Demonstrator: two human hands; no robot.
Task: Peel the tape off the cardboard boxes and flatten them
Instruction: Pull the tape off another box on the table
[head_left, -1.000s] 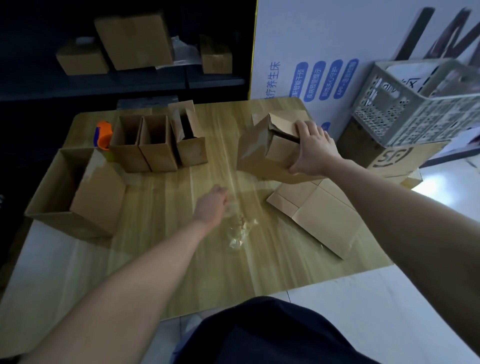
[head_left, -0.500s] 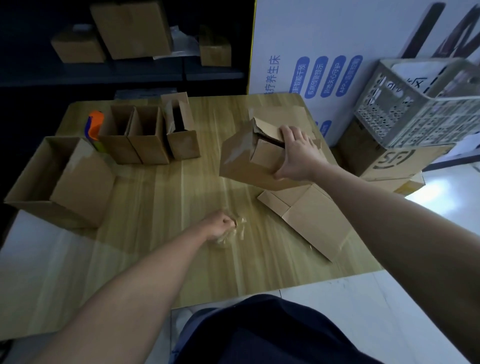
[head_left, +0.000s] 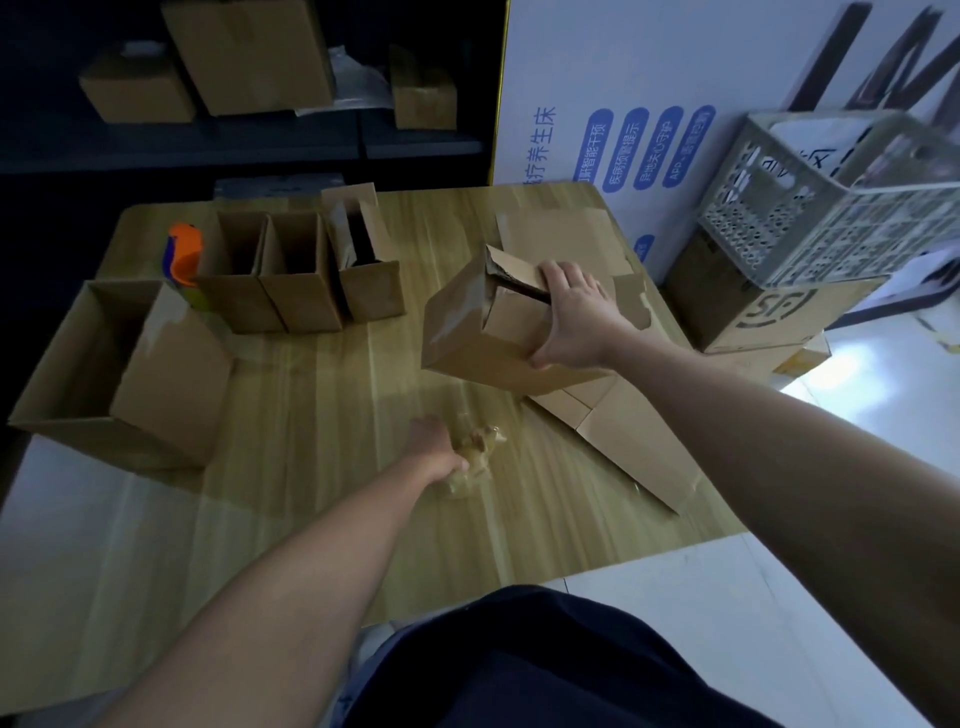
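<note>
Your left grip (head_left: 434, 449) had closed on the crumpled tape (head_left: 480, 449) lying on the table (head_left: 311, 415). Your right grip (head_left: 574, 312) clutched the box (head_left: 467, 332), tilted just beyond the left grip, one flap sprung, not yet flattened.

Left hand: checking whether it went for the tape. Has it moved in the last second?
Yes. The left hand has moved nearer the person, away from the row of three open brown cardboard boxes, onto the crumpled clear tape wad.
</note>
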